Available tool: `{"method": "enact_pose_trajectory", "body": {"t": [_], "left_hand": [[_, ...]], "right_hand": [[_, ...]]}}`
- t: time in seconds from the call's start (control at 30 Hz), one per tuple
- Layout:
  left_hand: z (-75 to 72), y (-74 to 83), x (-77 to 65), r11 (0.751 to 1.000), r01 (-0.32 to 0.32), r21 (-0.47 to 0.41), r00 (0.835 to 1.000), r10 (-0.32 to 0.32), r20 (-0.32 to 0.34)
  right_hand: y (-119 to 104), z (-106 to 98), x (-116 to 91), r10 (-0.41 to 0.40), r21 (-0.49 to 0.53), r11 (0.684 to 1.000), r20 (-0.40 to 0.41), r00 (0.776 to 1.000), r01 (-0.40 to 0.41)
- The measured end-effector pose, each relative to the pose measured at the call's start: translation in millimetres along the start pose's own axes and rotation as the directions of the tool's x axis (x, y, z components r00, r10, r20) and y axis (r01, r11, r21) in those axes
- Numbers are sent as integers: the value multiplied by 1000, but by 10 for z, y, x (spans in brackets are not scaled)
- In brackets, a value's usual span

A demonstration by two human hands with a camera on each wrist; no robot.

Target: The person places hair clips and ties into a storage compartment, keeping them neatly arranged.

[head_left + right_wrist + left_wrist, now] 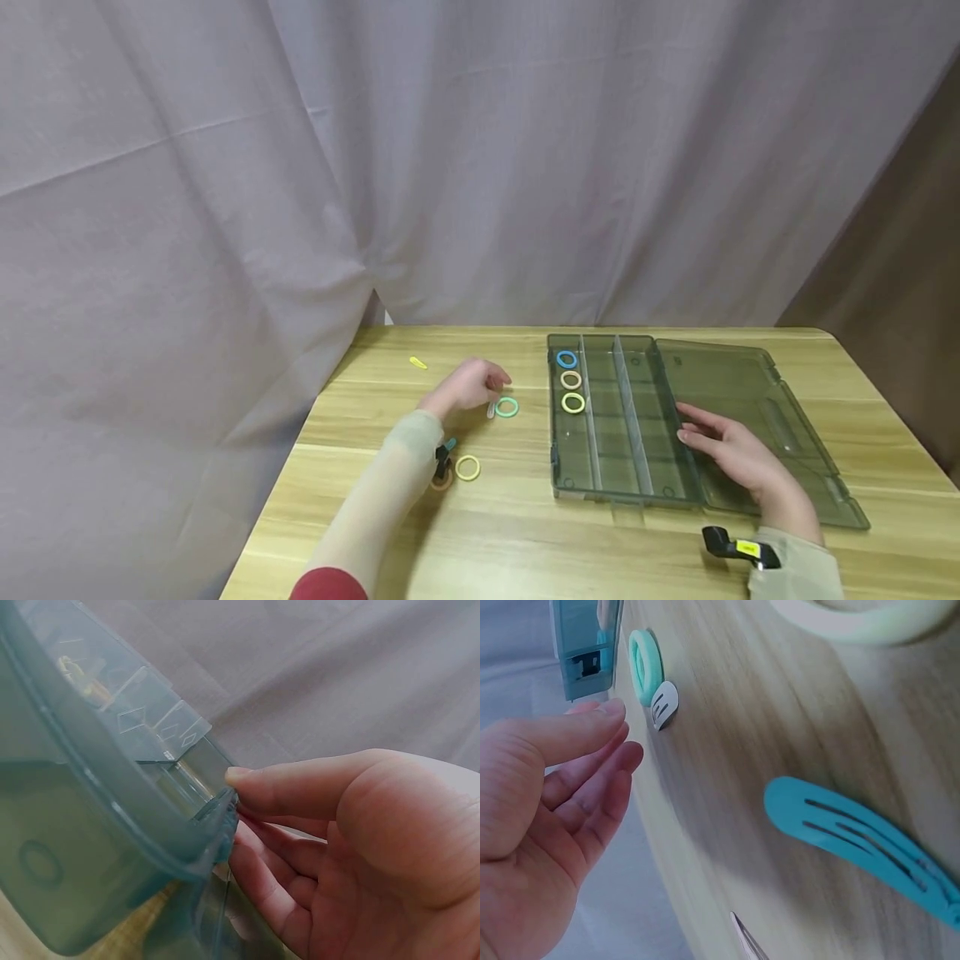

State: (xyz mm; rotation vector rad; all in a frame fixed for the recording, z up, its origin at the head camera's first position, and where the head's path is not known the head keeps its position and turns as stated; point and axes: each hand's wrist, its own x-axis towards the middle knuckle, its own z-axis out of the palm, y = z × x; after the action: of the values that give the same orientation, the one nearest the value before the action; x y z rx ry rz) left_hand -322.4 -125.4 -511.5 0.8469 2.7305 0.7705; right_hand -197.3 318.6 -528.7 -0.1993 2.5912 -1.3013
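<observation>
My left hand [471, 385] hovers above the table with relaxed, bent fingers and nothing between them. Just beside it lie a mint green hair tie [656, 664] and a white snap hair clip [665, 701]. A clear grey-green compartment box [609, 433] stands unlatched with its lid [731, 375] laid flat to the right. My right hand [738, 454] pinches the box's wall on the hinge side between thumb and fingers. In the box's left column sit a blue hair tie [558, 359], a peach one [571, 372] and a yellow-green one [573, 394].
A teal snap clip [840, 825] lies near the left forearm, with a pale yellow hair tie [478, 472] to its right. An orange hair tie [442, 487] is partly hidden by the wrist camera. Farther back is a yellow clip [417, 362]. A grey curtain [480, 167] hangs behind the table.
</observation>
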Motion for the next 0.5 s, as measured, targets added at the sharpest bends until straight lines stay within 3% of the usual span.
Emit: {"method": "enact_pose_trajectory", "body": {"t": [0.5], "left_hand": [[44,-3,83,993,-86,75,995,83,53]], "right_hand": [[-24,10,-1,9,-10,1000,-13,1000,-9]]}}
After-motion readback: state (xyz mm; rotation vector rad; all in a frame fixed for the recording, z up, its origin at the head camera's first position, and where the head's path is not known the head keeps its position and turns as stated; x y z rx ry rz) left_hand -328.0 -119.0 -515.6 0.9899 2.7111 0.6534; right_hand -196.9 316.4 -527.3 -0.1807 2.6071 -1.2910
